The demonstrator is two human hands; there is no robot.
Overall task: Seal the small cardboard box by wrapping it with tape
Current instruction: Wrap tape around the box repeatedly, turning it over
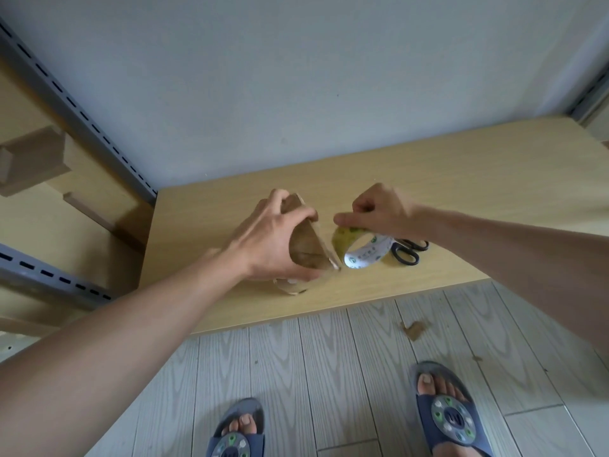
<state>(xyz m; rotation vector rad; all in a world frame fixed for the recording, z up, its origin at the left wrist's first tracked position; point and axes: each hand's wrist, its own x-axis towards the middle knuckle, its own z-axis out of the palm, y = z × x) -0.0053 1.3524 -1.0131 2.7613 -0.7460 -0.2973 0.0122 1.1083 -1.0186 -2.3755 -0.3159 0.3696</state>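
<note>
A small brown cardboard box [308,250] stands on the light wooden shelf [428,179]. My left hand [270,239] grips it from above, fingers spread over its top and near side. Just to its right a roll of clear tape [359,250] with a white printed core stands on edge. My right hand [379,209] pinches the roll at its top, thumb and finger closed on the yellowish tape rim close to the box's right edge. Whether a loose tape end is lifted is hidden by my fingers.
Black-handled scissors [408,250] lie right behind the tape roll. Slotted metal shelf uprights [82,110] and wooden blocks [33,159] sit to the left, a pale wall behind. Below the shelf's front edge are grey floor planks, a cardboard scrap [413,329] and my sandalled feet.
</note>
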